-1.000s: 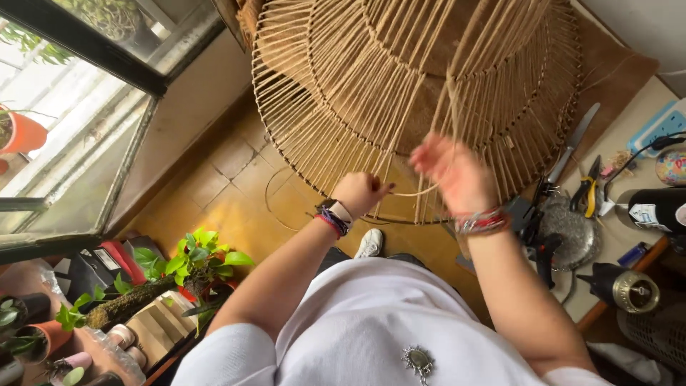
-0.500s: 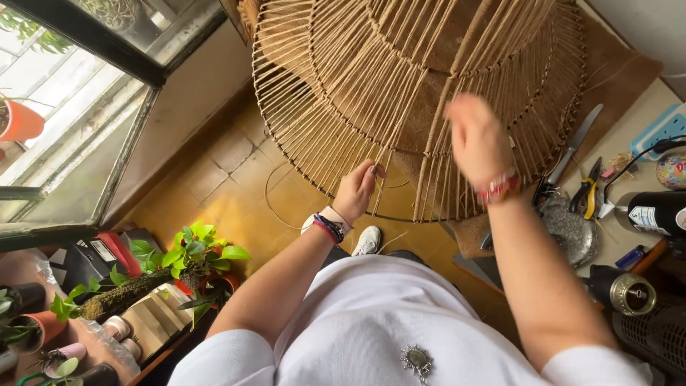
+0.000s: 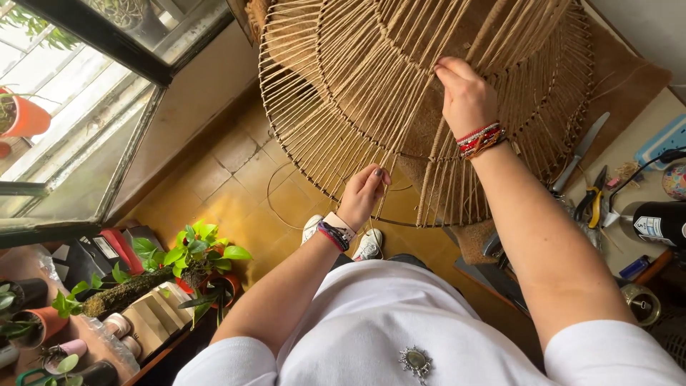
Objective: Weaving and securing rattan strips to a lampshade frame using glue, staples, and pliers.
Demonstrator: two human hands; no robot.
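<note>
A large round wire frame (image 3: 400, 93) wrapped with tan cord hangs in front of me, shaped like a tiered lampshade. My left hand (image 3: 364, 191) pinches a strand of cord at the frame's lower rim, fingers closed on it. My right hand (image 3: 464, 96) is raised higher up against the frame's side, fingers closed around a cord strand among the vertical wraps. Both wrists wear bead bracelets.
A workbench at the right carries a knife (image 3: 580, 151), yellow-handled pliers (image 3: 592, 204), a dark bottle (image 3: 654, 223) and a small tin (image 3: 642, 304). Potted plants (image 3: 189, 261) stand at the lower left beside a window (image 3: 64, 136). Yellow tile floor (image 3: 236, 186) lies below.
My right hand has risen from the lower rim up the frame's side, pulling cord upward. My left hand stayed at the lower rim, shifting slightly.
</note>
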